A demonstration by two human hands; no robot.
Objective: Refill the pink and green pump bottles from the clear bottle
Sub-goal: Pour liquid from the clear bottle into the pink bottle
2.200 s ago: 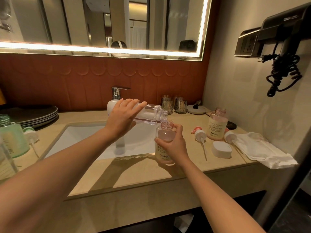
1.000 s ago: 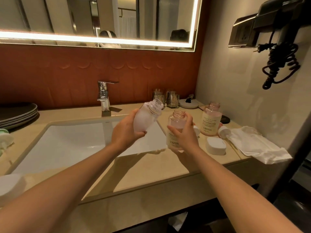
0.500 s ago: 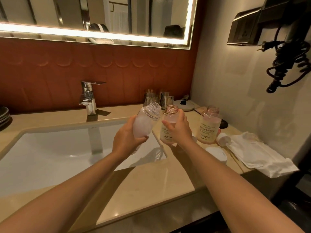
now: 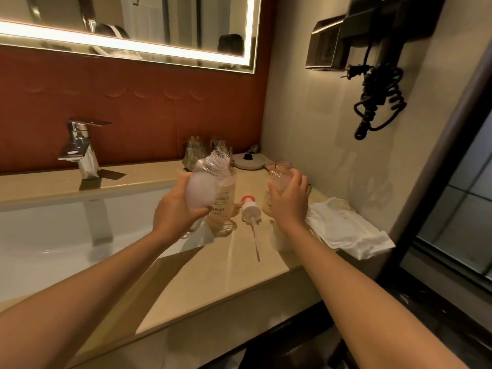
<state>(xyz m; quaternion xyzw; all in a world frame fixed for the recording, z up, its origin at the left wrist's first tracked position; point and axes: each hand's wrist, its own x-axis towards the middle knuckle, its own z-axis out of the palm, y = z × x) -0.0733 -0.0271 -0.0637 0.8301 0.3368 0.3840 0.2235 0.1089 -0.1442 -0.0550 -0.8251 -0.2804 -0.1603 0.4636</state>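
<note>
My left hand [image 4: 174,213] grips the clear bottle [image 4: 206,178], uncapped and tilted with its mouth up and to the right. Just behind it an open pink bottle [image 4: 225,211] labelled YAPING stands on the counter [image 4: 213,275], with liquid in it. My right hand [image 4: 288,202] is wrapped round a second open pink bottle [image 4: 279,173] further right, near the wall. Between the two pink bottles lies a white pump head [image 4: 250,209], its tube pointing toward me. No green bottle is in view.
The sink basin [image 4: 53,230] and chrome faucet [image 4: 82,151] are to the left. Glasses [image 4: 195,153] and a white dish [image 4: 249,161] stand at the back. A folded white cloth [image 4: 346,227] lies at the right edge. A hair dryer [image 4: 378,75] hangs on the wall.
My right hand let go of the first pink bottle, now standing on the counter, and took hold of the second one to the right. The clear bottle came upright from pouring.
</note>
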